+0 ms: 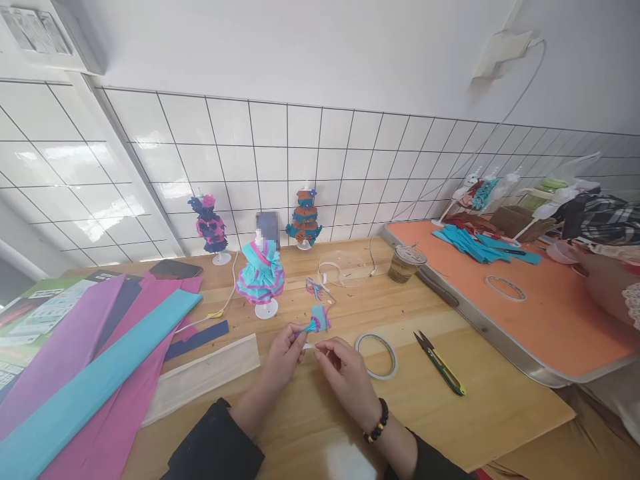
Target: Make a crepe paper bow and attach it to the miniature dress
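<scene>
Low over the wooden table, my left hand [286, 353] pinches the gathered end of a small turquoise crepe paper piece [319, 319] with purple edging, which fans out beyond the fingertips. My right hand [345, 370] pinches a short white strip of tape [309, 347] that reaches across to the left fingers. A roll of tape [376, 357] lies just right of my right hand. Further right rest yellow-and-green thread snips [440, 363]. Behind my hands stands a doll form in a turquoise and pink ruffled dress [261, 273].
Folded crepe paper sheets [115, 373] and a cream strip [205, 373] cover the left side. Two more dressed forms [213, 227] stand by the tiled wall. A paper cup [406, 263] sits near the adjoining orange table [550, 320], where another person's arm [607, 280] reaches in.
</scene>
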